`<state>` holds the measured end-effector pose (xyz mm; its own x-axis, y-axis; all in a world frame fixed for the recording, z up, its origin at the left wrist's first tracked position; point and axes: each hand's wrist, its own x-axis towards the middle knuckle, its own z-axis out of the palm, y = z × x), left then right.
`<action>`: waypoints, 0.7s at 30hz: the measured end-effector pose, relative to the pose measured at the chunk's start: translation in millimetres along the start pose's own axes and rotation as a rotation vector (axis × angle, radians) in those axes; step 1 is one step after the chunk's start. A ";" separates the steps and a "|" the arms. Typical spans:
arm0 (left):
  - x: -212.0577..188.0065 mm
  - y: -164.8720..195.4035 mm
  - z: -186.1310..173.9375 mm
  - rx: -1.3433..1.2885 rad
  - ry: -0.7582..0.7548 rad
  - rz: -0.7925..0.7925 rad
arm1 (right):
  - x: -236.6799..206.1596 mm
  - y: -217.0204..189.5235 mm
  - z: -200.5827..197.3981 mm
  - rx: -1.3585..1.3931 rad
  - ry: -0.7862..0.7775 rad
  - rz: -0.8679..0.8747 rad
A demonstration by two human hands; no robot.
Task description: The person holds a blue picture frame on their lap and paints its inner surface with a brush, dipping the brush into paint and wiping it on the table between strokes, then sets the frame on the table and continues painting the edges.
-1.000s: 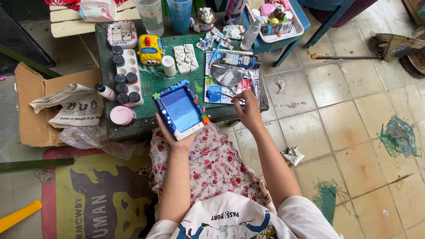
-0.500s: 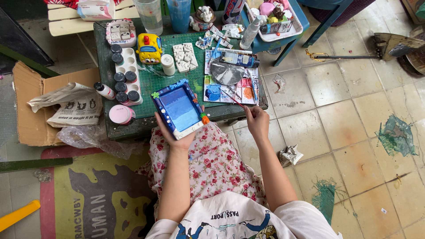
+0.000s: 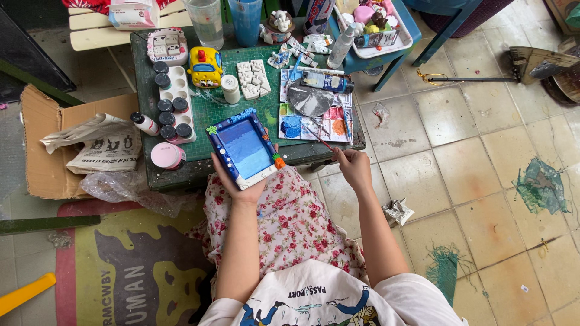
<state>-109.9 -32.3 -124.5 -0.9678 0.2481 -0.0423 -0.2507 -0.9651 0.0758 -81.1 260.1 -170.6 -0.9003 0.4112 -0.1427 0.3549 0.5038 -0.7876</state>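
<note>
My left hand [image 3: 237, 184] holds a small rectangular tray [image 3: 243, 148] from below; it has a blue rim with little decorations and a blue-painted inside. My right hand [image 3: 353, 167] grips a thin paintbrush [image 3: 319, 137] whose tip points up-left toward the paint palette [image 3: 314, 122] on the low green table [image 3: 205, 111]. The palette carries blue, orange and pink patches, and a grey disc [image 3: 309, 99] lies above it. Both hands hover at the table's near edge, over my flowered lap.
The table holds a white tray of small paint pots [image 3: 171, 102], a yellow toy car [image 3: 205, 66], white tiles [image 3: 254, 78], a pink lid [image 3: 165, 155] and two cups [image 3: 226, 18]. A cardboard box with newspaper [image 3: 78, 145] sits left; a blue stool [image 3: 386, 30] with clutter stands behind.
My right hand has drawn back from the palette toward me, now holding the brush at the table's edge. The left hand keeps the blue tray nearly still.
</note>
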 end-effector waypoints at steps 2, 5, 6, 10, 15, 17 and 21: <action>0.5 0.3 -0.6 0.021 -0.023 0.009 | -0.3 1.5 0.6 0.076 0.009 -0.012; -1.2 1.1 -1.1 0.015 -0.028 0.006 | 0.4 2.2 8.6 0.186 0.017 -0.027; -0.4 1.3 -1.3 0.007 -0.031 0.002 | 2.4 1.3 13.4 0.186 0.016 -0.025; -2.0 2.0 -2.2 0.001 -0.016 -0.006 | 7.6 -1.6 24.5 0.077 0.074 -0.118; 1.0 2.8 -5.2 -0.004 -0.045 -0.005 | 0.5 2.9 22.8 0.034 0.128 -0.079; -0.3 2.5 -6.3 0.006 -0.047 -0.012 | -6.2 5.9 23.2 0.046 0.145 -0.082; 0.8 1.6 -5.5 0.014 0.006 -0.003 | -15.1 7.7 26.8 0.021 0.230 -0.134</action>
<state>-111.0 -34.1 -129.9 -0.9669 0.2504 -0.0483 -0.2539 -0.9630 0.0900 -71.5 237.5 -190.5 -0.8570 0.5051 0.1021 0.2287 0.5502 -0.8031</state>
